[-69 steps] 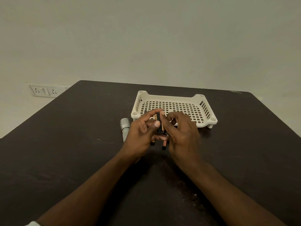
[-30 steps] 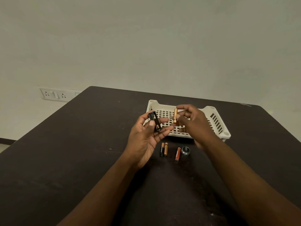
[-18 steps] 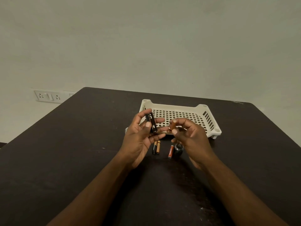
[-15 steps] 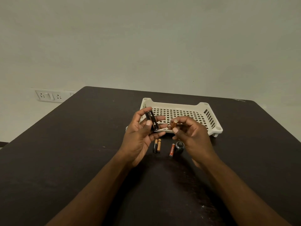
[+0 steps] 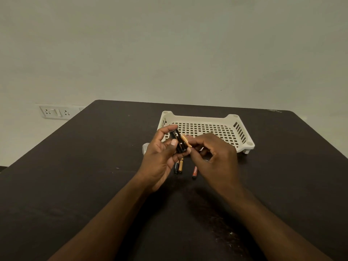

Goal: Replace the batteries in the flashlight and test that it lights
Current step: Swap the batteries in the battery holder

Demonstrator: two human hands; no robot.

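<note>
Now the left hand holds a black battery holder upright, thumb on its front and fingers curled behind it. Against the holder's right side, the right hand pinches a gold battery between thumb and fingertips. Below the hands, on the dark table, lie two batteries side by side and one orange battery a little to the right. A pale flashlight body peeks out behind the left hand. Farther back stands a white perforated basket, and a wall socket is at the left.
</note>
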